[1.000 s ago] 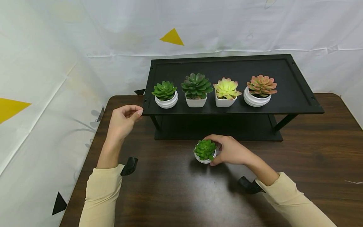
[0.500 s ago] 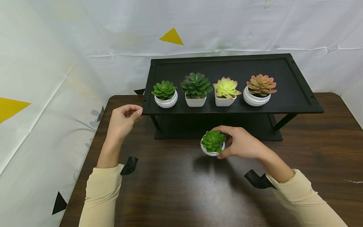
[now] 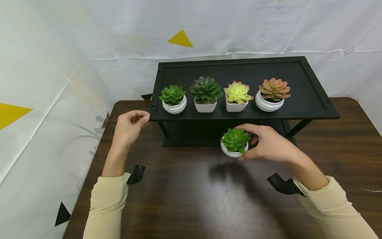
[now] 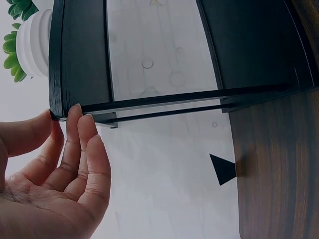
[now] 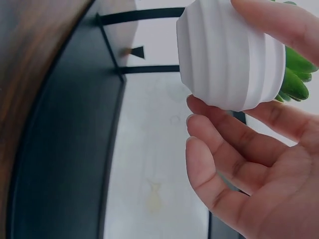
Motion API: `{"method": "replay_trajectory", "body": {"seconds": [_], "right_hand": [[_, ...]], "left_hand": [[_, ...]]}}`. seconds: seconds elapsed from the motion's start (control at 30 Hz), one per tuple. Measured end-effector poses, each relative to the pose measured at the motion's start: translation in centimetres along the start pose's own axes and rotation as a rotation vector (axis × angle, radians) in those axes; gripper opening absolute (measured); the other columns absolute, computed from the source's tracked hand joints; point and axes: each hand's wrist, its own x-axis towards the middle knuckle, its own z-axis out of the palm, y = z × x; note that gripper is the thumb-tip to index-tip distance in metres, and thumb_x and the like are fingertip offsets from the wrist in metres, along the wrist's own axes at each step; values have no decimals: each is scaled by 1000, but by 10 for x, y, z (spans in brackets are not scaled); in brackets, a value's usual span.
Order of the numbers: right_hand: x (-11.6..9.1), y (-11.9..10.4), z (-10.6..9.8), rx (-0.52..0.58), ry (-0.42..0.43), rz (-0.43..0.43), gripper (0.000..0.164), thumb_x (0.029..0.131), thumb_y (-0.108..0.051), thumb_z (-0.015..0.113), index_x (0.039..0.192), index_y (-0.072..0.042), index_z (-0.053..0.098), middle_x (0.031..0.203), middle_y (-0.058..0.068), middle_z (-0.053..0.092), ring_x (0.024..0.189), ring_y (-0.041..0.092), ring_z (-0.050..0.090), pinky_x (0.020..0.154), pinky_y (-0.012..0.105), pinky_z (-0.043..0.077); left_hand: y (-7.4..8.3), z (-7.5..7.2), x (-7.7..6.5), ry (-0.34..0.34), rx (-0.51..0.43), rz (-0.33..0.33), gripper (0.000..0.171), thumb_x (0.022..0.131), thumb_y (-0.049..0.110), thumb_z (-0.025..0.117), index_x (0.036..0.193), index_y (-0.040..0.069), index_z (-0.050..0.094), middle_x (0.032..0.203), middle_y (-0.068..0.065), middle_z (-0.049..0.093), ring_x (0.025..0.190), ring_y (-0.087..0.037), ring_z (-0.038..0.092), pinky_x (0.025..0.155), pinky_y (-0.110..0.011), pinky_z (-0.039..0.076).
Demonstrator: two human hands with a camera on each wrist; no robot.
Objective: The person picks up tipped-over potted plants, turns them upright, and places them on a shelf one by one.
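In the head view my right hand (image 3: 268, 144) grips a potted succulent (image 3: 235, 141) with bright green leaves, held in the air before the black two-tier shelf (image 3: 310, 93). The right wrist view shows its ribbed white pot (image 5: 224, 55) between thumb and fingers. My left hand (image 3: 128, 131) pinches the shelf's front left corner; in the left wrist view the thumb (image 4: 30, 132) lies against that corner. Along the top tier's front stand a green succulent (image 3: 173, 99), a dark green one (image 3: 206, 94), a yellow-green one (image 3: 237, 96) and a pink-orange one (image 3: 273, 94), all in white pots.
The shelf stands at the back of a dark wooden table (image 3: 179, 199). Its lower tier (image 3: 194, 134) sits under the top one, with slanted struts (image 3: 299, 127) at the sides. A white sheet (image 3: 238, 26) hangs behind and to the left.
My right hand has carried the potted succulent up and to the right, toward the shelf, and its shadow has drawn apart from it. The left hand stays at the shelf corner.
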Motion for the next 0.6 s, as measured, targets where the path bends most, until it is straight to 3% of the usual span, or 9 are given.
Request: {"method": "replay_trajectory", "body": {"seconds": [0.2, 0.6], "right_hand": [[-7, -1, -17, -16, 23, 48, 74, 64, -25, 86, 128, -9, 52, 108, 6, 58, 81, 21, 54, 65, 29, 46], [-24, 7, -50, -41, 49, 153, 77, 66, -24, 85, 131, -9, 48, 91, 4, 60, 74, 14, 56, 59, 26, 43]], "left_hand": [[0, 0, 0, 1, 7, -8, 24, 93, 13, 59, 104, -7, 63, 91, -12, 61, 72, -5, 59, 70, -17, 48], [-1, 0, 1, 5, 8, -11, 24, 93, 13, 59, 105, -7, 63, 91, -12, 61, 72, -5, 60, 70, -17, 48]]}}
